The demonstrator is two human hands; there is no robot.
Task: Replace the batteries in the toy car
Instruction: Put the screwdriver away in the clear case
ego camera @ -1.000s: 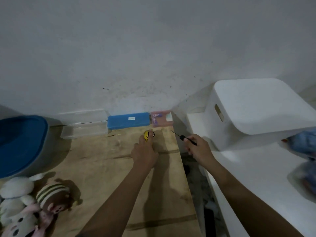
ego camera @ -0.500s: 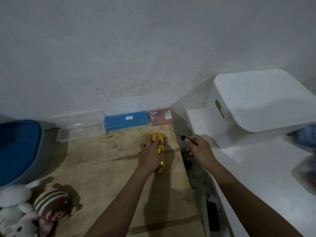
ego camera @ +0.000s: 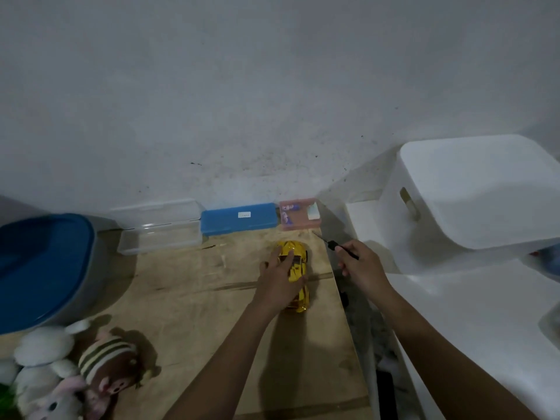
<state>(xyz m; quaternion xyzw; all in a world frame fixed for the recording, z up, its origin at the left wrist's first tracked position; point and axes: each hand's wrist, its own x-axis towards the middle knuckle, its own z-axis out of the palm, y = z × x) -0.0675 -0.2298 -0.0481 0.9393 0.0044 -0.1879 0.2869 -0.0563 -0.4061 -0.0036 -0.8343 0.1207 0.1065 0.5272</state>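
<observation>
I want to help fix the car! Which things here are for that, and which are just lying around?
For the job:
yellow toy car, under the left hand
screwdriver, in the right hand

Just lying around:
stuffed toys
clear plastic box
blue case
pink box
white bin
blue-lidded tub

Dim room — stained grey wall [ego camera: 272, 86], plywood tabletop [ego camera: 197, 298].

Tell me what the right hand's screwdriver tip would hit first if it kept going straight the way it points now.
Probably the pink box against the wall. The right hand aims the screwdriver up and left, past the yellow toy car under the left hand. Depth is unclear; it could pass over the box and meet the wall.
</observation>
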